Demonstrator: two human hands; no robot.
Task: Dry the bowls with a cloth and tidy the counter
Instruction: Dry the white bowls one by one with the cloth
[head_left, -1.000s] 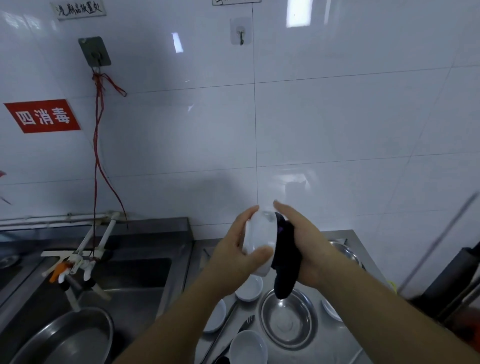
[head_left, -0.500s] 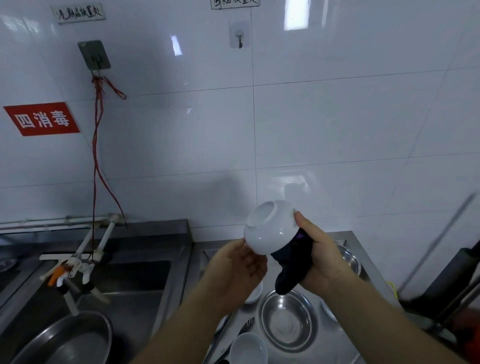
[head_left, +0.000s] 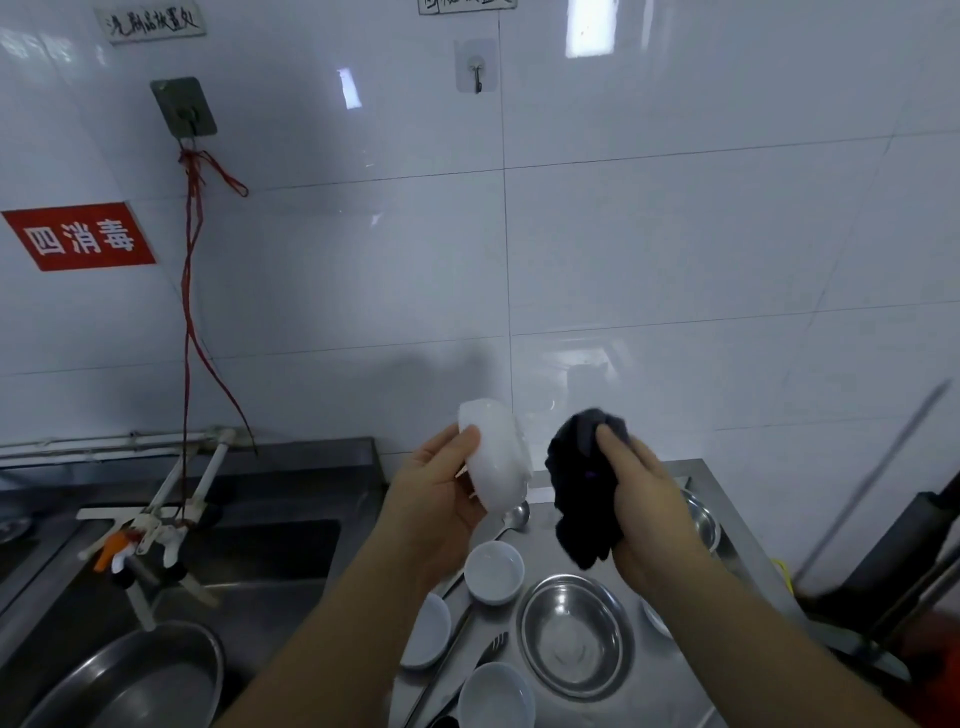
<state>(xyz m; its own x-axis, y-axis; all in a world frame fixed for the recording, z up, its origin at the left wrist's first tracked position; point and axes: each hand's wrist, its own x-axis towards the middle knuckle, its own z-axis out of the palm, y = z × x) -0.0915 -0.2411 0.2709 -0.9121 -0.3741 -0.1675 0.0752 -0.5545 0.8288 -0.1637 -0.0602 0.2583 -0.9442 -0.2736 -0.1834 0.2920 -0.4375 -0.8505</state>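
Head: bowl (head_left: 496, 460) in left grip (head_left: 441, 499)

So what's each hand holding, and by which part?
Left hand grips the white bowl around its side, thumb near the base. Right hand clutches the bunched dark cloth.

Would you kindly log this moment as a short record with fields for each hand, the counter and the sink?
left hand: holds a white bowl, tilted
right hand: grips a dark cloth, apart from the bowl
counter: three white bowls, steel bowl, fork, spoon
sink: steel basin
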